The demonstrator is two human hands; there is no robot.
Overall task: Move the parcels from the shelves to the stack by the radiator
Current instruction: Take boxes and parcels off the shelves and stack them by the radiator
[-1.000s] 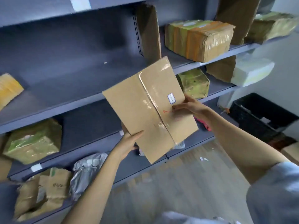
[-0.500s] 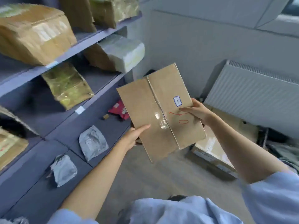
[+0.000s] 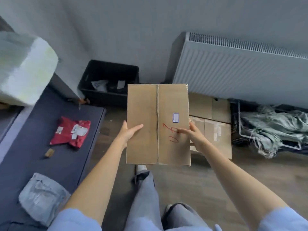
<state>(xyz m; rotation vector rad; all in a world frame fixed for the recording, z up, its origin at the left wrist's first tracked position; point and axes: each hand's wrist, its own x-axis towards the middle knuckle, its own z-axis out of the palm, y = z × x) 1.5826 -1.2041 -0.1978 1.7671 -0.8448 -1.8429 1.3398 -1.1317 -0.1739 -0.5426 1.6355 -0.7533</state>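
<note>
A flat cardboard parcel is gripped at its side edges by the left hand and the right hand, thumbs laid over its taped face (red scribble, small label). It is held above the floor, before the stacked boxes under the radiator.

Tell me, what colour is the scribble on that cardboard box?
Red, on the cardboard box, seen in the head view.
</note>
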